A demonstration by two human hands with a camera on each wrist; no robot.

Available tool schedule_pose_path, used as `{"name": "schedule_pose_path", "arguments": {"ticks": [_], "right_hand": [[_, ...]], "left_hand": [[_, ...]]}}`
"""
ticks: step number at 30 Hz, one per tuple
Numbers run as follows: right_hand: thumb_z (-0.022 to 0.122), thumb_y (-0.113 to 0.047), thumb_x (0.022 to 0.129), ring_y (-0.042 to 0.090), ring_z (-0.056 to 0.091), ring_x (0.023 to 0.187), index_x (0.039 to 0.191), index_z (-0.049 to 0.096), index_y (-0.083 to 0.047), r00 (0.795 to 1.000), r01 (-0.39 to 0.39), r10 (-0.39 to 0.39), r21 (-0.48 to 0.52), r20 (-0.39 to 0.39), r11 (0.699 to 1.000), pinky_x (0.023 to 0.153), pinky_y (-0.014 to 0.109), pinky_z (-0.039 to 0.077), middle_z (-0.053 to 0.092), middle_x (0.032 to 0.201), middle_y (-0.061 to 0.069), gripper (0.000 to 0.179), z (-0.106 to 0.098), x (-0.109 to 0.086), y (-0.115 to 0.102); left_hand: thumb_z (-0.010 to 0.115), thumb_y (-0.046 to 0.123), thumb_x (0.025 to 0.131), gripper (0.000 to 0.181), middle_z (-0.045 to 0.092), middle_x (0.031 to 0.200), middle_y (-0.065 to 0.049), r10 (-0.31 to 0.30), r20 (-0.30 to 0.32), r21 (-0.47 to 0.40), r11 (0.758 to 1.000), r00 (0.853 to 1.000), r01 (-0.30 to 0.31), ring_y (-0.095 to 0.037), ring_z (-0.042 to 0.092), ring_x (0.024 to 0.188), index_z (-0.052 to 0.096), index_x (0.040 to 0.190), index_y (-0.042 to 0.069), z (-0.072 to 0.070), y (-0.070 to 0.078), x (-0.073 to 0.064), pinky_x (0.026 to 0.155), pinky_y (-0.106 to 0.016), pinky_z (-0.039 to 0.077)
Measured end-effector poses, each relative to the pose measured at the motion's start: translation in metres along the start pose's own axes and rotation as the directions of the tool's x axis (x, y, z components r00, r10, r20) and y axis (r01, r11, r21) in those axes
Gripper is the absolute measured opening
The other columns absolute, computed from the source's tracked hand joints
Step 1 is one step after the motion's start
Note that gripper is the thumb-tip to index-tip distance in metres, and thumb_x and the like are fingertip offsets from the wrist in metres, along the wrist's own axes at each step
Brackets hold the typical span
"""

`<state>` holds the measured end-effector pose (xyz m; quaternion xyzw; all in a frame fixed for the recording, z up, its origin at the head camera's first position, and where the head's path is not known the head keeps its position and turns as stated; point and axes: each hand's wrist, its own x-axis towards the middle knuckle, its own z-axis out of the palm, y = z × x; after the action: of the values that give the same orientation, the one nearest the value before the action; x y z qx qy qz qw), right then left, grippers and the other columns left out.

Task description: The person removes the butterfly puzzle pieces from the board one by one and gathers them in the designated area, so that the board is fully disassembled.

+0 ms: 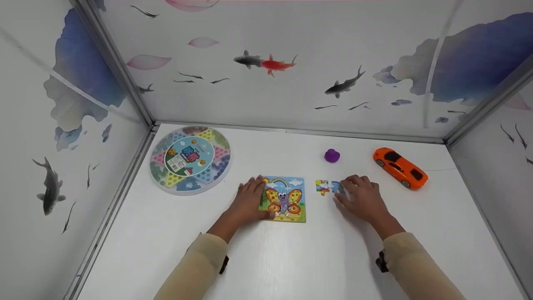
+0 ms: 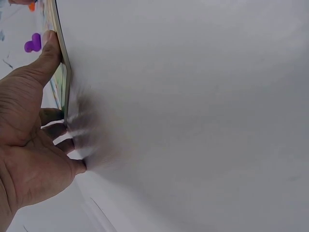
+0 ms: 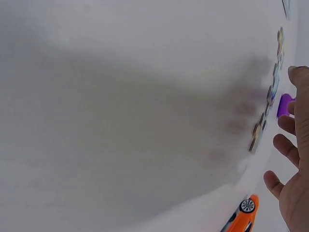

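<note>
Presently, we see two bare hands working over a white bench (image 1: 283, 258). With the left hand (image 1: 249, 202) we find the picture board (image 1: 297, 214), a square one with a printed butterfly (image 1: 284, 203) and a rainbow; it lies flat on the bench, in front of the person. This hand is grasping the board at its left side: the thumb is laid at the lower left corner, and the forefinger meets the upper left corner.

To the right of the board, and apart from it, we see small puzzle pieces (image 3: 273, 84) lying in a row. From the head view we distinguish a yellow-and-green piece (image 1: 320, 189) and, just beside it, a blue piece (image 1: 336, 187), which is partly covered by the right hand (image 1: 363, 199). This hand is released, its fingers spread and softly bent above the row; we cannot tell if a fingertip touches the blue piece.

Behind the pieces we notice a purple toy (image 1: 332, 156), and farther to the right an orange car (image 1: 400, 168), placed slantwise. At the far left of the bench we see a round game board (image 1: 190, 160), near the wall (image 1: 283, 108) with painted fish (image 1: 277, 65).
</note>
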<state>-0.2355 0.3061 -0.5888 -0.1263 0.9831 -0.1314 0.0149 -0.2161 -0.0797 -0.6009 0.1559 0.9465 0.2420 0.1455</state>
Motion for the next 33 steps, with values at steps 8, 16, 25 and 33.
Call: {"name": "schedule_pose_path", "arguments": {"ticks": [8,16,25,33], "right_hand": [[0.078,-0.042,0.103,0.036,0.059,0.134,0.143,0.074,-0.013,0.996,0.086,-0.086,0.018,-0.015,0.996,0.118,0.069,0.045,0.07,0.14,0.01,0.05,0.015,0.012,-0.052],[0.079,-0.049,0.101,0.033,0.06,0.134,0.139,0.076,-0.019,0.976,0.22,-0.22,-0.021,0.006,0.975,0.117,0.07,0.045,0.07,0.139,0.004,0.048,0.033,0.019,-0.098],[0.073,-0.047,0.106,0.03,0.064,0.129,0.133,0.078,-0.017,0.931,0.365,-0.365,-0.024,-0.026,0.931,0.111,0.071,0.049,0.071,0.134,0.004,0.041,0.052,0.023,-0.136],[0.074,-0.043,0.107,0.03,0.06,0.133,0.139,0.075,-0.018,0.939,0.343,-0.343,-0.021,0.008,0.939,0.112,0.07,0.047,0.069,0.14,0.004,0.041,0.059,0.029,-0.164]], "left_hand": [[0.088,0.051,0.092,0.111,0.023,0.185,-0.015,-0.001,-0.009,-0.023,1.0,1.0,0.001,-0.042,0.018,0.172,0.031,0.174,0.003,-0.002,0.001,-0.002,0.139,-0.065,0.016],[0.089,0.051,0.091,0.113,0.023,0.185,-0.014,0.0,-0.01,-0.034,0.999,1.0,-0.001,-0.041,0.018,0.173,0.029,0.174,0.003,-0.002,0.0,-0.002,0.139,-0.064,0.016],[0.089,0.053,0.091,0.114,0.023,0.185,-0.014,0.009,-0.012,-0.031,0.999,1.0,-0.009,-0.041,0.019,0.172,0.029,0.174,0.003,-0.002,-0.003,-0.002,0.139,-0.063,0.017],[0.087,0.057,0.092,0.114,0.025,0.184,-0.014,0.023,-0.025,-0.006,1.0,0.999,-0.023,-0.042,0.02,0.172,0.029,0.174,0.003,-0.001,-0.005,0.0,0.138,-0.065,0.018]]}}
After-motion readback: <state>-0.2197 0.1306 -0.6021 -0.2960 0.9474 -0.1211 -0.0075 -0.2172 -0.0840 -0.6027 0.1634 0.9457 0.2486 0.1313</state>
